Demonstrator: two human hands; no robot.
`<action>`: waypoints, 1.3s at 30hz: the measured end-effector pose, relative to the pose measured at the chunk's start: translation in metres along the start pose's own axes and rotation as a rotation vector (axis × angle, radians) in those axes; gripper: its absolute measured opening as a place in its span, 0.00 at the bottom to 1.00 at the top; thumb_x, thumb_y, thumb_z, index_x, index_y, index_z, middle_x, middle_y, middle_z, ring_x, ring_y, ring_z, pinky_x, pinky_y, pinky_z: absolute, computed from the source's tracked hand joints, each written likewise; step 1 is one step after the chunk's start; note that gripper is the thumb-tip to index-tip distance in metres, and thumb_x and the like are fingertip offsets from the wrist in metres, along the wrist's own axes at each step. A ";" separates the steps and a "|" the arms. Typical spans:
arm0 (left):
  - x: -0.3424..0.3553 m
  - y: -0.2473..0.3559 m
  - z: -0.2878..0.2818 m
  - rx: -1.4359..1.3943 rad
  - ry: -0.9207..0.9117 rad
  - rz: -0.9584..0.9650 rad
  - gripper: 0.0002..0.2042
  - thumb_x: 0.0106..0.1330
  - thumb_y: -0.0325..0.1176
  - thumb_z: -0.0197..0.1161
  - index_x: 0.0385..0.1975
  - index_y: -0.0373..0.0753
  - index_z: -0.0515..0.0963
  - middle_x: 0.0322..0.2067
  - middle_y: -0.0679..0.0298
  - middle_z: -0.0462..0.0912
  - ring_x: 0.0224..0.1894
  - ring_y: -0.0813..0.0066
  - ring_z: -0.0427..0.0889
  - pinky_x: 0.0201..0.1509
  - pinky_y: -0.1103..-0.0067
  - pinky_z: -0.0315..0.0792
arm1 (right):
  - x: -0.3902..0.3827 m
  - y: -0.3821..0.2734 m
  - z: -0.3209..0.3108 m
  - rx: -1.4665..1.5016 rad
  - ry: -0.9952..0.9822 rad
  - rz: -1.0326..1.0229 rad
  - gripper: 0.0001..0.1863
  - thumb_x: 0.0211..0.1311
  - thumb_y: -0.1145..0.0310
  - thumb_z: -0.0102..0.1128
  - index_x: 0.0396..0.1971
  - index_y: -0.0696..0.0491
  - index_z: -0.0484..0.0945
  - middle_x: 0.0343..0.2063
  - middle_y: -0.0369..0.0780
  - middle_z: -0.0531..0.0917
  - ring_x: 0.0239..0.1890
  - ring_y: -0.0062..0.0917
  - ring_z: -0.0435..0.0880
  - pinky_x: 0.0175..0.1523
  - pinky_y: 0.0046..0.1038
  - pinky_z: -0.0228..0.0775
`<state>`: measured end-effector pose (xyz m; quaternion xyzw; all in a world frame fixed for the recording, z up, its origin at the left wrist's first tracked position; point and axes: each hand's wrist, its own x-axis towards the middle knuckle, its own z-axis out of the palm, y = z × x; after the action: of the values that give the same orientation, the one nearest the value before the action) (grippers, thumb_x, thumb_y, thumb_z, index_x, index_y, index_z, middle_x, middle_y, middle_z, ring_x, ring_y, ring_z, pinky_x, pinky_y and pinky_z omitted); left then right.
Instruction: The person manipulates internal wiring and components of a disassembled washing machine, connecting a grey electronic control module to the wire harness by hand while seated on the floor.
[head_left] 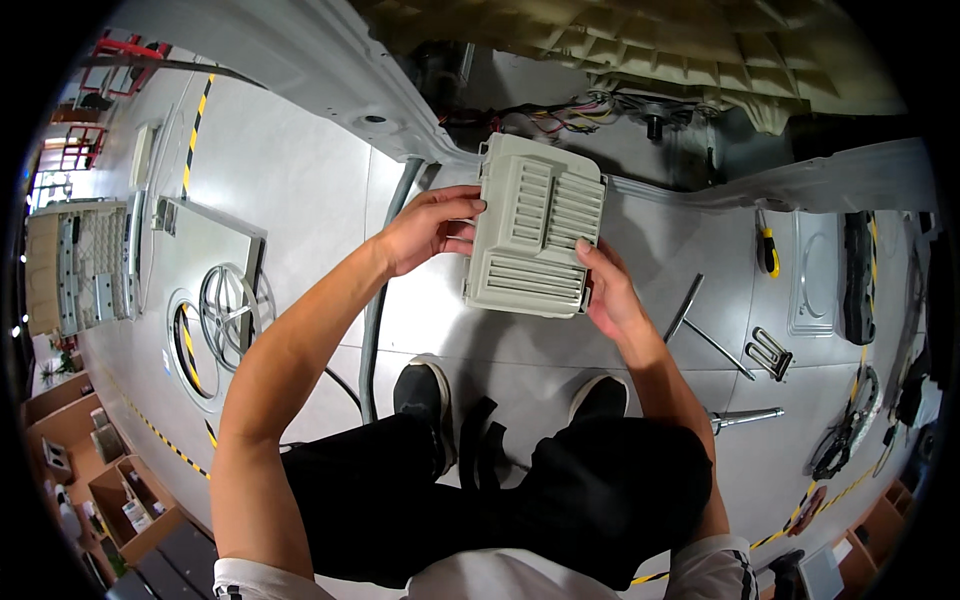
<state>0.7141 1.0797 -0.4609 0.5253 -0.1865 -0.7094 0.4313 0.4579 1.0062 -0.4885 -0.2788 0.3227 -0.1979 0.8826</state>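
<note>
Someone sits here, knees apart, with dark shoes (420, 395) on the floor, a grey vented cover (536, 228) held up in front. The left hand (432, 232), half curled, pinches its left edge; the right hand (610, 290) has the lower right edge, thumb over the front, fingers behind. Past it I see a grey hose (376, 310) to the left, a T-handle tool (687, 306), heating coil (768, 353) and screwdriver (769, 254) to the right. Beyond the cover, wires (575, 115) hang under a ribbed tub (720, 60).
</note>
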 end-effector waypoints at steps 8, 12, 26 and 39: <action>-0.008 0.008 -0.001 0.094 -0.018 -0.039 0.24 0.65 0.37 0.57 0.58 0.31 0.64 0.45 0.60 0.78 0.42 0.74 0.80 0.48 0.77 0.76 | -0.006 0.012 0.003 0.038 -0.038 0.113 0.29 0.64 0.52 0.49 0.59 0.57 0.62 0.54 0.42 0.72 0.56 0.30 0.72 0.59 0.35 0.64; -0.009 0.004 0.003 0.149 -0.015 -0.037 0.24 0.65 0.38 0.58 0.58 0.31 0.64 0.45 0.60 0.78 0.43 0.74 0.80 0.49 0.78 0.75 | -0.007 0.015 0.005 0.032 -0.011 0.104 0.30 0.64 0.53 0.52 0.58 0.57 0.62 0.52 0.42 0.72 0.54 0.29 0.73 0.57 0.34 0.66; -0.005 0.007 0.017 0.158 -0.041 -0.036 0.24 0.62 0.35 0.62 0.54 0.30 0.66 0.41 0.59 0.77 0.39 0.75 0.80 0.46 0.79 0.77 | 0.007 0.017 -0.002 0.171 0.141 0.224 0.35 0.58 0.40 0.50 0.57 0.50 0.66 0.53 0.41 0.73 0.54 0.30 0.74 0.55 0.34 0.66; 0.000 0.010 0.034 0.141 0.077 0.008 0.17 0.60 0.38 0.65 0.41 0.38 0.66 0.35 0.62 0.75 0.36 0.77 0.80 0.44 0.81 0.77 | 0.010 0.011 -0.008 0.240 0.077 0.324 0.32 0.61 0.36 0.37 0.47 0.49 0.73 0.32 0.41 0.79 0.27 0.31 0.80 0.27 0.35 0.73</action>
<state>0.6876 1.0675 -0.4413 0.5806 -0.2212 -0.6721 0.4029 0.4610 1.0069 -0.5053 -0.1084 0.3709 -0.1007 0.9168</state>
